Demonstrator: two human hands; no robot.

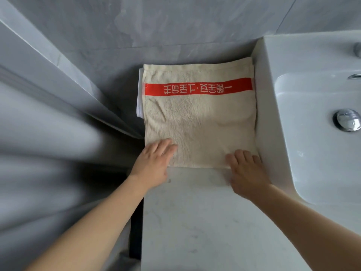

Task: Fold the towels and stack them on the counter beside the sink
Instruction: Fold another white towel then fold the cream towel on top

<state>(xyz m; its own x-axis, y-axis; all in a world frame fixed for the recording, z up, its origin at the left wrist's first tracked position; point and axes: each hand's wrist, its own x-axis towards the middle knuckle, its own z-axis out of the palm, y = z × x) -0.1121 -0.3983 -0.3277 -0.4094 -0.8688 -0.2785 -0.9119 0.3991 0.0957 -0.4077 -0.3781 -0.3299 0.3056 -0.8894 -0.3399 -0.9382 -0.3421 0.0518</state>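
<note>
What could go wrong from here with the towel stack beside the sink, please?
1. The beige towel sits offset on the white towel beneath, which peeks out at the left; smoothing may skew the stack further.
2. The stack's left edge lies near the counter edge, so a push from the left hand or right hand could slide it off.

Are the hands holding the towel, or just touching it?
Just touching. The left hand and right hand lie flat on the near edge of the beige towel; nothing is gripped.
</note>
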